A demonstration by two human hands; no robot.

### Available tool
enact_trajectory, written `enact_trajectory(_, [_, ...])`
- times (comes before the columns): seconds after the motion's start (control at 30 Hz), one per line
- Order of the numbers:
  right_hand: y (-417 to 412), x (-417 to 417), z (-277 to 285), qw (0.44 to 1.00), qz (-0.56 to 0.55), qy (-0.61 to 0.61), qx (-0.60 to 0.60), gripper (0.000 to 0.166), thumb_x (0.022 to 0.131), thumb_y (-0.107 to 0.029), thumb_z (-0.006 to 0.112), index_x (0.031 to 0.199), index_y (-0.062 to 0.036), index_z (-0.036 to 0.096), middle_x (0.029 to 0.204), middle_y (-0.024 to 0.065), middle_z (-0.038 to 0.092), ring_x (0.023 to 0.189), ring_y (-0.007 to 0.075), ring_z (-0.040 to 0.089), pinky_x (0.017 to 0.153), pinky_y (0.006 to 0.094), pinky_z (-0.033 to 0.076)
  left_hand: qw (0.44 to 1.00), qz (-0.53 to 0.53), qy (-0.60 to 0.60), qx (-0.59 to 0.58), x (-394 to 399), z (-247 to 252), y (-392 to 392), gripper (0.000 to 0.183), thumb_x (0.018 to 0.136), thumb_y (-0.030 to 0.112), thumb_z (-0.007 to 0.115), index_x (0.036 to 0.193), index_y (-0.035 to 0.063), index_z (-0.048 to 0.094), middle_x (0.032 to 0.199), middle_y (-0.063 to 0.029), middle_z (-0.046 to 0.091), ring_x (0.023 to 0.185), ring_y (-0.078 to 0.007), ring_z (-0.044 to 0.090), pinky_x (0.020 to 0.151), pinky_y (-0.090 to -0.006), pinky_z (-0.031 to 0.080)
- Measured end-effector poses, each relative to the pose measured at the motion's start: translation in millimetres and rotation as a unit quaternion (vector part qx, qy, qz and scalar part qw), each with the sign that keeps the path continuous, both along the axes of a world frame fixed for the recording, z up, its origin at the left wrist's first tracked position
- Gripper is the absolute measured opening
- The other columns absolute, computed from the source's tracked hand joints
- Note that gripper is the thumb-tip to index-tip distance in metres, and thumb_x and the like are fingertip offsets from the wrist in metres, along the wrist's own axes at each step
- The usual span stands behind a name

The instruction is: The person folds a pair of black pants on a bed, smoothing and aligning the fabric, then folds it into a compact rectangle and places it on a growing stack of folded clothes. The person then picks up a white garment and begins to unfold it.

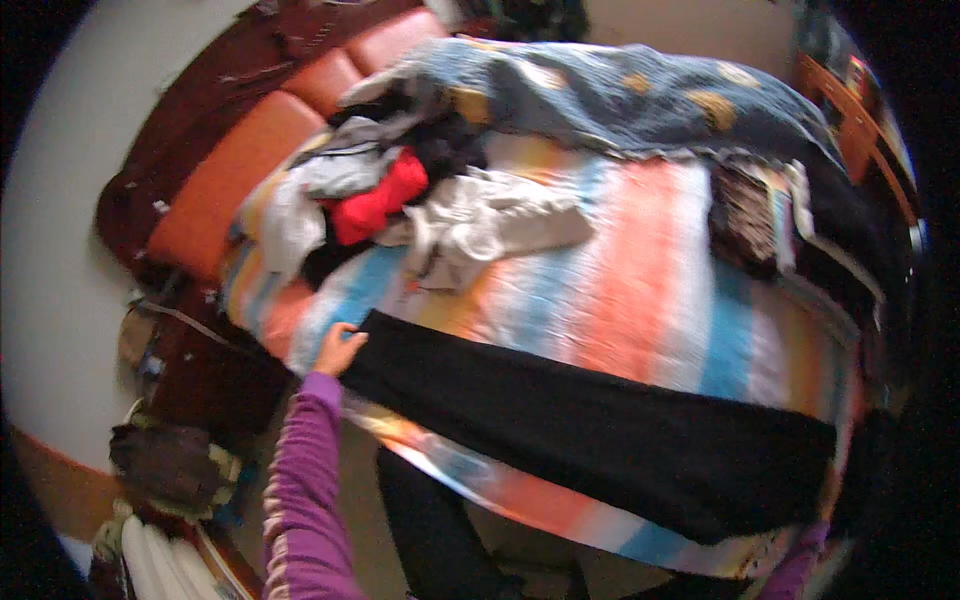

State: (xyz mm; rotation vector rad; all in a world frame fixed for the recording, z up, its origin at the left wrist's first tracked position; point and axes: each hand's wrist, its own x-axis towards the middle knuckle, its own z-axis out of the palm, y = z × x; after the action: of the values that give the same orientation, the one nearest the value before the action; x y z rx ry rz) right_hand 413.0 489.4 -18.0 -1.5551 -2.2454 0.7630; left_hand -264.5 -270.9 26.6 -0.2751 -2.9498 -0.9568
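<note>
A long black garment (592,420), which looks like trousers folded lengthwise, lies stretched along the near edge of a bed. Its narrow end is at the left, and it widens towards the right. My left hand (341,349) is at that narrow end, with thumb and fingers closed on the corner. On the right, my purple sleeve (799,562) reaches to the garment's wide end. The right hand itself is lost in shadow there, so its grip cannot be made out. Beneath the garment is a striped bed sheet (637,270) in orange, blue and white.
Beyond the black garment lie crumpled off-white clothes (487,225), a red cloth (382,196) and grey clothes (345,169). A blue patterned blanket (600,90) covers the far side. An orange padded headboard (240,180) borders the left. Dark folded fabric (742,214) sits at the right.
</note>
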Motion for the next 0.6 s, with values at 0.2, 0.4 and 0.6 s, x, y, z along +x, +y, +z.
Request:
enact_trajectory(0.2, [-4, -27, 7, 0.998, -0.048, 0.027, -0.034, 0.037, 0.093, -0.020, 0.036, 0.120, 0.0010, 0.051, 0.119, 0.0129, 0.053, 0.107, 0.0218, 0.050, 0.092, 0.0316, 0.037, 0.974, 0.038, 0.199, -0.101, 15, -15, 0, 0.029, 0.078, 0.027, 0.063, 0.074, -0.0006, 0.056, 0.074, -0.0172, 0.060, 0.070, -0.0323, 0.057, 0.063, -0.0392, 0.044])
enact_trajectory(0.4, [-2, -34, 7, 0.997, -0.054, 0.041, -0.038, 0.037, 0.093, -0.021, 0.038, 0.119, 0.0001, 0.052, 0.118, 0.0129, 0.054, 0.105, 0.0216, 0.051, 0.090, 0.0317, 0.038, 0.992, 0.085, -0.093, 0.013, 25, 6, 5, 0.029, 0.077, 0.030, 0.065, 0.080, 0.0027, 0.056, 0.076, -0.0152, 0.058, 0.066, -0.0245, 0.059, 0.056, -0.0368, 0.046])
enact_trajectory(0.6, [-1, -37, 5, 0.996, -0.051, 0.064, -0.041, 0.036, 0.092, -0.022, 0.039, 0.118, -0.0008, 0.053, 0.116, 0.0130, 0.055, 0.103, 0.0214, 0.052, 0.088, 0.0317, 0.039, 0.937, 0.089, -0.172, 0.291, 18, -5, 5, 0.022, 0.081, 0.022, 0.062, 0.092, 0.0049, 0.054, 0.082, -0.0051, 0.059, 0.065, -0.0134, 0.058, 0.053, -0.0307, 0.050])
